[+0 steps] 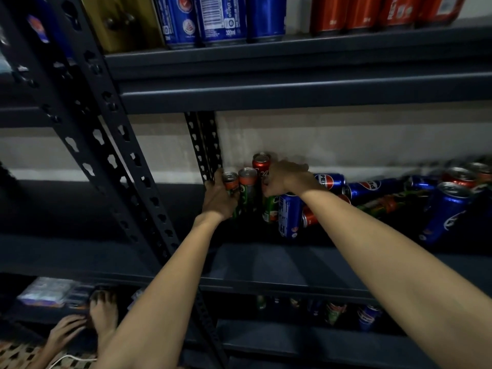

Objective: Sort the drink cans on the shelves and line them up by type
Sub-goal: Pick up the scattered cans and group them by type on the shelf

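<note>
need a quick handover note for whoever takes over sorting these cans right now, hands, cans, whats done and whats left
Left hand: grips a green-and-orange can by the rear upright, middle shelf.
Right hand: curled round another green-and-orange can, in front of a red cola can.
Done: top shelf has blue Pepsi cans and red cans standing grouped.
Left: a blue Pepsi can stands beside the right wrist; to the right, a mixed heap of Pepsi, red and green cans lies tipped. Bottom shelf cans are too dim to judge.

A blue can (223,20) on the upper shelf (292,53) reads "320ml" under a barcode, while a blue can (329,181) lying on the middle shelf (253,259) shows "PEPSI", partly hidden.
</note>
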